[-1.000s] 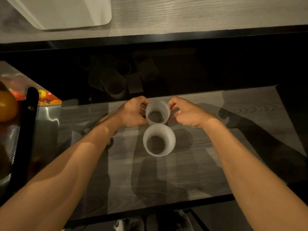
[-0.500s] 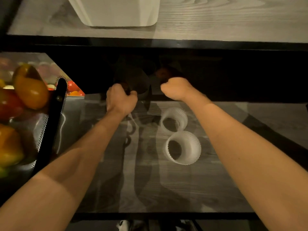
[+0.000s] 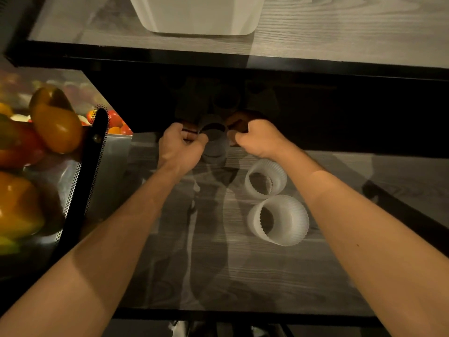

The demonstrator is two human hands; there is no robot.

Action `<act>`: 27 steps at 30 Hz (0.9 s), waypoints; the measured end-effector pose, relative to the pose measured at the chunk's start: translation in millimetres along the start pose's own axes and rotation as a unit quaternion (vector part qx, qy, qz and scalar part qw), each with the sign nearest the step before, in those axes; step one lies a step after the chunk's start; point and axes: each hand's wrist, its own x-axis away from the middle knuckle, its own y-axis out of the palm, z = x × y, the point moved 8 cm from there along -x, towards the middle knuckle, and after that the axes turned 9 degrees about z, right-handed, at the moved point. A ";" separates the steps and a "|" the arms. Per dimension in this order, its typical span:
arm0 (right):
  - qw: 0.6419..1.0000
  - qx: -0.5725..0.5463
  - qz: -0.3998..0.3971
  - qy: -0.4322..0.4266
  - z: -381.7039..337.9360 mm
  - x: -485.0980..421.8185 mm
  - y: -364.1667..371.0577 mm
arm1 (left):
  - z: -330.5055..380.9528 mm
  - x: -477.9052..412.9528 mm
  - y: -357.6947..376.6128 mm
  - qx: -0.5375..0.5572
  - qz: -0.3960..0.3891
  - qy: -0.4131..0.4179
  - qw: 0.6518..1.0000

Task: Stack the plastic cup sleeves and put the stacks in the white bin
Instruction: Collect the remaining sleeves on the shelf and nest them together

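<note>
While the white bin (image 3: 199,18) sits at twelve o'clock on the upper shelf (image 3: 340,32), the left hand (image 3: 181,152) and right hand (image 3: 257,139), fingers curled, pinch a shadowed sleeve (image 3: 213,139) between them. It probably needs nesting next with the near sleeve (image 3: 279,220) and far sleeve (image 3: 266,178) at four o'clock.

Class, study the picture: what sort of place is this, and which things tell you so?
Probably a kitchen or food store: a metal basket of peppers, ribbed plastic cup sleeves on a wooden shelf, and a white bin above.
</note>
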 end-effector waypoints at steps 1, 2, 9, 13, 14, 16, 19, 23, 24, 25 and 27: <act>1.000 -0.016 0.004 0.003 -2.2 1.2 -1.7 | 0.1 -0.3 -1.4 0.008 0.001 0.006 1.000; 0.999 -0.039 0.005 0.006 -4.3 2.0 -2.3 | 0.9 0.6 -2.6 0.014 -0.001 0.009 1.000; 0.999 -0.021 -0.031 0.025 1.8 3.7 12.2 | -13.7 0.4 11.0 0.015 -0.083 -0.026 0.996; 0.998 0.031 -0.041 0.021 9.6 -2.0 25.4 | -20.3 3.9 16.5 0.003 -0.127 -0.036 0.991; 0.998 0.047 -0.040 0.016 9.7 -3.6 26.5 | -20.9 3.2 17.1 -0.010 -0.132 -0.040 0.990; 0.996 0.087 -0.027 0.013 9.6 -5.2 22.6 | -20.2 -1.7 16.6 -0.036 -0.120 -0.047 0.991; 0.991 0.101 0.016 0.091 26.2 -9.1 4.8 | 0.0 -9.0 13.3 -0.046 -0.088 -0.034 0.994; 0.951 -0.144 0.056 0.269 65.8 -17.6 3.0 | 46.6 -7.0 37.1 -0.125 -0.141 0.077 0.979; 0.933 -0.204 0.051 0.293 69.5 -17.3 6.9 | 57.7 -3.8 47.5 -0.142 -0.171 0.103 0.969; 0.915 -0.252 0.044 0.311 71.6 -17.6 10.7 | 63.1 -2.0 59.1 -0.170 -0.200 0.112 0.959; 0.888 -0.331 0.033 0.319 69.6 -17.3 16.6 | 63.2 0.2 78.6 -0.259 -0.244 0.104 0.929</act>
